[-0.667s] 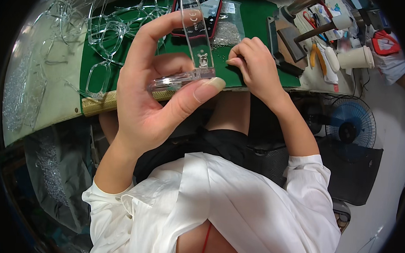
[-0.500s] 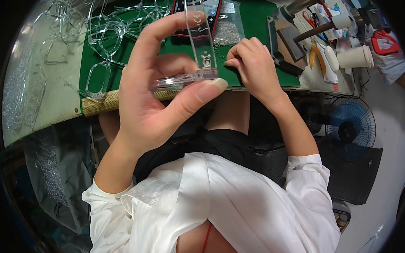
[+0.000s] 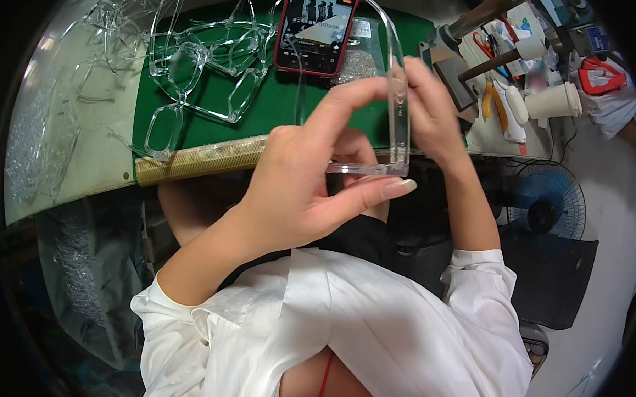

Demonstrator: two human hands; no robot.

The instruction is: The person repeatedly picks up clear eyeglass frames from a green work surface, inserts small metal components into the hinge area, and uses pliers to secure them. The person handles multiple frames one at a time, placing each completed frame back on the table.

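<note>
My left hand (image 3: 301,180) is closed on a clear plastic eyeglass frame (image 3: 399,120), thumb below the front and forefinger against a temple. That temple points up and away from me, crossing in front of my right hand (image 3: 435,122). My right hand is over the right part of the green mat (image 3: 269,100); its fingertips are blurred and partly behind the temple, so what they hold, if anything, is hidden. Left of the hands lies a tangle of clear eyeglass frames (image 3: 222,116). Beyond the hands is a small plastic bag of tiny metallic-looking pieces (image 3: 356,65).
A lit phone (image 3: 314,31) in a red case lies at the mat's far side. A metal bench press (image 3: 494,61) stands on the right, beside orange-handled pliers (image 3: 499,107) and a white cup (image 3: 553,101). A yellow strip (image 3: 206,162) edges the table. A blue fan (image 3: 545,205) is lower right.
My left hand has moved right and toward me with the eyeglass frame, uncovering more of the phone. My right hand has shifted right and is now partly behind the temple.
</note>
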